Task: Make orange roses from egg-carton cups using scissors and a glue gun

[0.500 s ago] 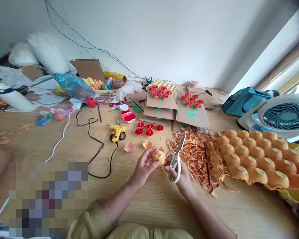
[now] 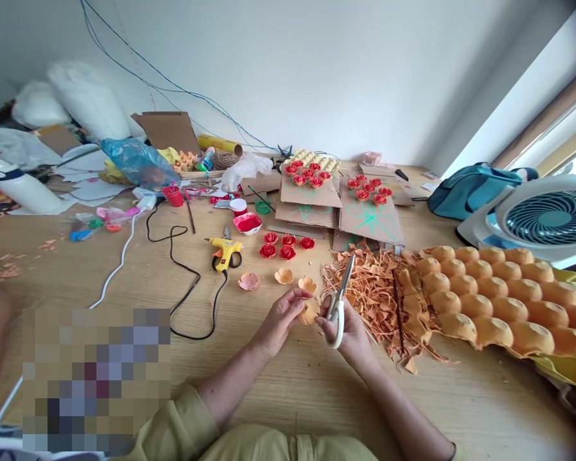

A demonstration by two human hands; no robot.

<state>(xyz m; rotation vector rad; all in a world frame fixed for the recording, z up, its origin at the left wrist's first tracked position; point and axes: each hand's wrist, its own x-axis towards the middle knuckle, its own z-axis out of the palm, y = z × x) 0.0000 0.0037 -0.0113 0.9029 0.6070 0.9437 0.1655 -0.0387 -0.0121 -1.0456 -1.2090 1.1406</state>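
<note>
Scissors (image 2: 340,301) sit in my right hand (image 2: 348,333), fingers through the white handle loops, blades closed and pointing up and away from the knuckles. My left hand (image 2: 281,323) pinches an orange egg-carton cup (image 2: 310,314) between thumb and curled fingers; the cup lies between the two hands, just touching the right fingertips, partly hidden so I cannot tell its exact shape. Just beyond the left fingertips I note two loose cut cups (image 2: 295,280) on the wooden table (image 2: 269,397), and a pinkish one (image 2: 248,281) a little further left. Past those, a cluster of red paper roses (image 2: 287,246) and a yellow glue gun (image 2: 225,251) with its black cord trailing back toward my left forearm. Off the right knuckles spreads a heap of orange trimmings (image 2: 374,288), a dark stick lying in it, and next to that an orange egg tray (image 2: 499,301), domes up. Far beyond both hands, more red roses stand on cardboard sheets (image 2: 369,221). A white fan (image 2: 547,221) stands beyond the tray.
</note>
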